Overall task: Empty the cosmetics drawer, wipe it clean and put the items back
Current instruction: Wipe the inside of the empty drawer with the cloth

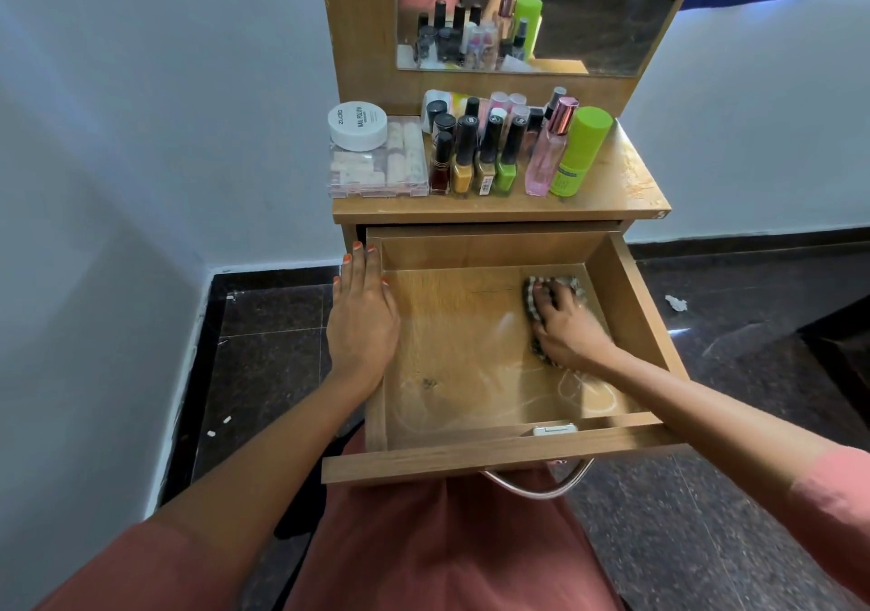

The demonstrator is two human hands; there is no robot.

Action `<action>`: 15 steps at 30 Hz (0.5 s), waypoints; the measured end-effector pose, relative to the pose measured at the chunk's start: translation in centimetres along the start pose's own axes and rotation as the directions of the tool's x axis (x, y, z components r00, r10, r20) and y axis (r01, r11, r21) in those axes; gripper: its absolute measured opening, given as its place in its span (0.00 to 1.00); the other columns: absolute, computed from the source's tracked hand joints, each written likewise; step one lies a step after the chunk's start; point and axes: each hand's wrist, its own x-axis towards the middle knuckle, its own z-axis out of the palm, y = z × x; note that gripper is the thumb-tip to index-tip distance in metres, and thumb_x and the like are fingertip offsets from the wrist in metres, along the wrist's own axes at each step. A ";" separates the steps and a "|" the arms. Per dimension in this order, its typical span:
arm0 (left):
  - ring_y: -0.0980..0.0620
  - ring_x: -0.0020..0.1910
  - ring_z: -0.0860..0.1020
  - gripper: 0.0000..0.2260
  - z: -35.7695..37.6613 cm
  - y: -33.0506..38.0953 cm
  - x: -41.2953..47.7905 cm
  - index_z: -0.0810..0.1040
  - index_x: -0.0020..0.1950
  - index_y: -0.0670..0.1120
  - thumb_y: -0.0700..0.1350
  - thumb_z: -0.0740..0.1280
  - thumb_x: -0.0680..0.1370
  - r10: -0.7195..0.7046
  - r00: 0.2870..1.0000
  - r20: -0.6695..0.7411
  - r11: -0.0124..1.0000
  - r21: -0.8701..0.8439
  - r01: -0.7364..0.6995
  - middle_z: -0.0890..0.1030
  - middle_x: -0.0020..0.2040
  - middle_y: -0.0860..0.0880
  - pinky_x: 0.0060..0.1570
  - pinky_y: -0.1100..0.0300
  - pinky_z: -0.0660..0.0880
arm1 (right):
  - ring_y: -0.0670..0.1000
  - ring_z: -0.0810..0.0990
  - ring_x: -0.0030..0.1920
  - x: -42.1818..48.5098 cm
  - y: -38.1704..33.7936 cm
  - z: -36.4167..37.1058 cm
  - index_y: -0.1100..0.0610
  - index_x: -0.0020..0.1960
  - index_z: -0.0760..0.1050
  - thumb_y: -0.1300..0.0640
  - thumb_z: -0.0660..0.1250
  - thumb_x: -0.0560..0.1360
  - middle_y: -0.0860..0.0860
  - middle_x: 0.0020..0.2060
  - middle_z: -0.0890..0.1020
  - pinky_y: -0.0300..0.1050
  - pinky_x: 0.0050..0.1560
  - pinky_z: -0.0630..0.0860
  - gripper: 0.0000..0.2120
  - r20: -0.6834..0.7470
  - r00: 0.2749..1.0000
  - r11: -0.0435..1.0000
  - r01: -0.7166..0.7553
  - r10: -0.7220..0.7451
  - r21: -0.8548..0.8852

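The wooden drawer (pixel 631 290) is pulled out and holds no cosmetics; its floor shows smeared streaks. My right hand (pixel 567 323) presses a checked cloth (pixel 534 302) flat against the drawer floor near the right back corner, fingers spread over it. My left hand (pixel 362 313) rests on the drawer's left wall with straight fingers. The cosmetics stand on the dresser top (pixel 607 186): several nail polish bottles (pixel 475 158), a pink perfume bottle (pixel 546 149), a green spray can (pixel 581 151), a white jar (pixel 358 125) on a clear plastic case (pixel 376 163).
A mirror (pixel 565 7) stands behind the dresser top. The drawer's metal handle (pixel 536 485) hangs over my lap. White walls stand left and right. Dark stone floor surrounds the dresser, with a crumpled scrap (pixel 675 302) on the right.
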 end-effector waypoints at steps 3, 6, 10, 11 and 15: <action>0.49 0.76 0.51 0.21 0.0 0.0 0.0 0.54 0.75 0.43 0.43 0.48 0.82 0.002 1.000 0.003 1.000 -0.002 -0.002 0.53 0.77 0.45 0.75 0.56 0.49 | 0.62 0.52 0.74 -1.1 -0.9 0.7 0.60 0.76 0.47 0.57 0.53 0.80 0.60 0.74 0.50 0.51 0.73 0.52 0.27 0.029 0.998 0.997 0.064 -0.062 -0.053; 0.49 0.76 0.51 0.21 -0.1 0.1 -0.1 0.53 0.75 0.42 0.43 0.48 0.82 0.001 1.000 0.014 1.000 0.004 -0.001 0.52 0.77 0.45 0.75 0.55 0.50 | 0.59 0.49 0.75 -1.2 -0.9 0.8 0.61 0.76 0.44 0.60 0.53 0.80 0.59 0.74 0.49 0.50 0.75 0.49 0.28 0.013 0.996 0.993 0.088 -0.088 -0.082; 0.49 0.76 0.51 0.21 0.0 0.1 -0.1 0.53 0.76 0.43 0.43 0.48 0.82 -0.001 1.000 0.024 1.000 0.021 0.001 0.51 0.77 0.45 0.76 0.55 0.50 | 0.59 0.48 0.75 0.0 -0.5 0.3 0.61 0.76 0.44 0.58 0.52 0.80 0.58 0.75 0.48 0.51 0.75 0.49 0.28 -0.001 0.998 0.997 0.069 -0.069 -0.034; 0.49 0.76 0.51 0.21 -0.1 0.1 -0.1 0.53 0.76 0.43 0.43 0.48 0.82 -0.001 1.000 0.024 1.000 0.027 0.001 0.51 0.77 0.45 0.76 0.55 0.50 | 0.59 0.48 0.75 0.6 -0.4 0.1 0.61 0.76 0.43 0.57 0.52 0.80 0.58 0.75 0.48 0.52 0.75 0.50 0.28 -0.008 0.999 0.999 0.045 -0.045 -0.030; 0.49 0.76 0.51 0.21 -0.2 0.1 -0.1 0.53 0.76 0.43 0.43 0.48 0.82 0.005 1.000 0.027 0.999 0.043 -0.006 0.51 0.77 0.45 0.75 0.56 0.49 | 0.61 0.51 0.74 2.3 0.4 -0.7 0.61 0.76 0.45 0.55 0.54 0.80 0.59 0.75 0.50 0.55 0.74 0.54 0.30 -0.056 0.998 0.999 -0.043 0.041 -0.032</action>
